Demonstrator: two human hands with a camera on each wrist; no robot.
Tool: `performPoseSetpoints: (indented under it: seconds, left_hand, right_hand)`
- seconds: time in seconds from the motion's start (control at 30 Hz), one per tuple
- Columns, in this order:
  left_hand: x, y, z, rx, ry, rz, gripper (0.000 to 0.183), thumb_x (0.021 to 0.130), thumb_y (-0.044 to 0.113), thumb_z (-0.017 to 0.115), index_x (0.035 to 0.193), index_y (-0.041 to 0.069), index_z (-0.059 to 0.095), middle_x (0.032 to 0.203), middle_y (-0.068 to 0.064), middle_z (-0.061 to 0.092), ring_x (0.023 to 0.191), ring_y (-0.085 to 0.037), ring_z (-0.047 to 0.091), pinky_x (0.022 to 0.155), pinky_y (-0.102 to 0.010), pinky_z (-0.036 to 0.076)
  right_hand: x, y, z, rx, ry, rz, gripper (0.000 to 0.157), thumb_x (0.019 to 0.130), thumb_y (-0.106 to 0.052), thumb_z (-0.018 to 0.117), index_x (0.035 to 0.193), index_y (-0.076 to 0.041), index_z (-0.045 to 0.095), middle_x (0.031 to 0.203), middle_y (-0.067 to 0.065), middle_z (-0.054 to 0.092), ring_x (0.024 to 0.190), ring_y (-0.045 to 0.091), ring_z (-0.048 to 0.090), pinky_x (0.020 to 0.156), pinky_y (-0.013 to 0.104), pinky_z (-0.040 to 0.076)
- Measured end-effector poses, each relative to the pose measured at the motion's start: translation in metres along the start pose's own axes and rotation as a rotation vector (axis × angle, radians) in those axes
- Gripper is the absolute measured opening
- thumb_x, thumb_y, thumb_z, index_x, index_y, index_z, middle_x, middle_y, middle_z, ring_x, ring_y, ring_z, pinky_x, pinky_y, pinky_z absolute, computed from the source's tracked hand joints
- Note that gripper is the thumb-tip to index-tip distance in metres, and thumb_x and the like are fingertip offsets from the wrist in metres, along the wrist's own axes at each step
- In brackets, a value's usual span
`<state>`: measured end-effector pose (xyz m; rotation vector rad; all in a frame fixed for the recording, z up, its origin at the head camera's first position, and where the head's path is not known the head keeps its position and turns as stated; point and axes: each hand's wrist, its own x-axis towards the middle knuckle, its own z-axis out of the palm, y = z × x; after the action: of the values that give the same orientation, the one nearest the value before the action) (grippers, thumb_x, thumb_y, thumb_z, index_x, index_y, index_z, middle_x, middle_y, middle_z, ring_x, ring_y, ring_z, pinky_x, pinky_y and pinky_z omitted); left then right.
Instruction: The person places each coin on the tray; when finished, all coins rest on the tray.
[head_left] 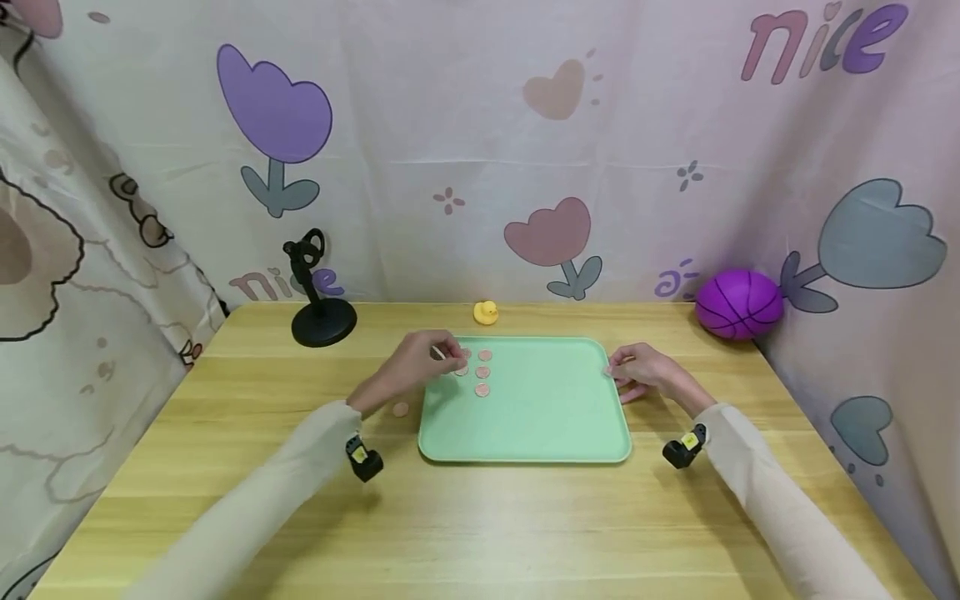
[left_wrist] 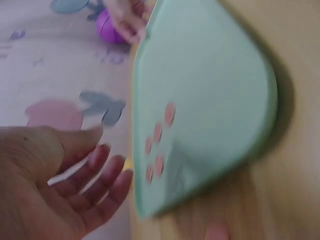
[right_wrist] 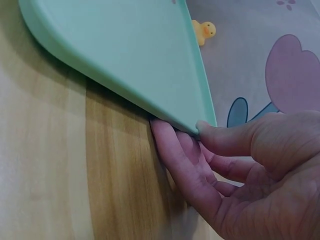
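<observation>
A light green tray [head_left: 555,408] lies on the wooden table. My right hand [head_left: 641,368] grips its right edge near the far corner. In the right wrist view the thumb [right_wrist: 222,137] presses on the rim and the fingers [right_wrist: 177,157] reach beneath it. Several copper-coloured coins [head_left: 482,389] lie in two short rows at the tray's far left. Above them hovers my left hand [head_left: 427,358], loosely bent. The left wrist view shows no object between its thumb [left_wrist: 82,140] and fingers. One more coin [head_left: 401,409] lies on the table left of the tray.
Behind the tray sits a yellow rubber duck [head_left: 486,312]. A black stand [head_left: 322,321] is at the back left, and a purple ball [head_left: 739,304] at the back right. A patterned curtain [head_left: 420,167] hangs along the table's [head_left: 517,533] far edge.
</observation>
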<state>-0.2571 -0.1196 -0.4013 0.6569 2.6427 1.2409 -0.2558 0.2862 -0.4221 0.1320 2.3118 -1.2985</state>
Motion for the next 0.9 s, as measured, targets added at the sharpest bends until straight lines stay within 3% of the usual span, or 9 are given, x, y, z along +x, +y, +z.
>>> performPoseSetpoints:
  seconds: [0.1,0.2,0.33,0.43,0.53,0.63,0.73,0.9]
  left_hand:
    - [-0.009,-0.017,-0.026,0.06,-0.078,0.049,0.016,0.095,0.018,0.08,0.102,0.008,0.071,0.101,-0.003,0.072,0.095,-0.021,0.066,0.085,-0.034,0.056]
    - [-0.024,-0.04,-0.056,0.135,-0.195,0.069,0.025,0.091,0.018,0.084,0.104,0.005,0.067,0.098,-0.004,0.069,0.093,-0.02,0.063,0.084,-0.033,0.053]
    - [-0.051,-0.066,-0.087,0.168,-0.351,-0.036,0.039,0.084,0.015,0.089,0.105,0.001,0.059,0.091,-0.01,0.061,0.083,-0.021,0.052,0.075,-0.032,0.044]
    - [-0.071,-0.079,-0.095,0.197,-0.418,-0.114,0.054,0.077,0.018,0.095,0.109,0.004,0.053,0.093,-0.011,0.05,0.084,-0.022,0.043,0.074,-0.033,0.038]
    - [-0.087,-0.09,-0.095,0.248,-0.403,-0.093,0.062,0.072,0.023,0.098,0.109,0.009,0.05,0.095,-0.008,0.043,0.087,-0.021,0.039,0.074,-0.032,0.036]
    - [-0.093,-0.099,-0.092,0.247,-0.313,-0.016,0.053,0.075,0.021,0.096,0.105,0.01,0.053,0.091,-0.007,0.045,0.083,-0.02,0.041,0.072,-0.03,0.035]
    - [-0.093,-0.109,-0.091,0.18,-0.224,0.055,0.038,0.082,0.012,0.09,0.101,0.006,0.058,0.085,-0.007,0.049,0.078,-0.018,0.043,0.069,-0.028,0.036]
    - [-0.095,-0.124,-0.089,0.074,-0.135,0.071,0.025,0.087,0.005,0.084,0.1,0.004,0.063,0.084,-0.005,0.054,0.074,-0.013,0.046,0.066,-0.025,0.039]
  right_hand:
    - [0.001,0.0,0.0,0.002,-0.014,0.002,0.021,0.106,-0.006,0.059,0.12,0.009,0.055,0.097,0.01,0.055,0.085,0.019,0.059,0.074,0.037,0.064]
    - [0.002,0.001,0.0,-0.006,-0.024,-0.005,0.022,0.106,-0.007,0.059,0.121,0.008,0.055,0.099,0.011,0.056,0.087,0.019,0.06,0.076,0.037,0.064]
    - [0.002,0.001,-0.002,-0.026,-0.029,-0.015,0.021,0.106,-0.008,0.059,0.12,0.008,0.055,0.1,0.012,0.057,0.089,0.02,0.06,0.076,0.037,0.064]
    - [0.001,0.001,-0.003,-0.031,-0.035,-0.012,0.02,0.107,-0.007,0.058,0.119,0.008,0.054,0.1,0.012,0.056,0.088,0.02,0.06,0.076,0.037,0.064]
    - [-0.001,0.001,-0.004,-0.034,-0.038,-0.014,0.021,0.107,-0.008,0.058,0.119,0.008,0.054,0.1,0.012,0.056,0.088,0.02,0.06,0.076,0.037,0.064]
    - [-0.002,-0.001,-0.005,-0.04,-0.036,-0.021,0.021,0.107,-0.008,0.058,0.119,0.009,0.053,0.1,0.012,0.055,0.088,0.02,0.059,0.076,0.037,0.064]
    - [-0.002,-0.002,-0.007,-0.041,-0.03,-0.019,0.02,0.107,-0.007,0.057,0.119,0.009,0.053,0.099,0.012,0.055,0.087,0.02,0.058,0.075,0.037,0.064]
    - [-0.001,-0.001,-0.005,-0.049,-0.041,-0.019,0.02,0.107,-0.008,0.057,0.119,0.008,0.053,0.099,0.012,0.055,0.088,0.02,0.059,0.075,0.036,0.064]
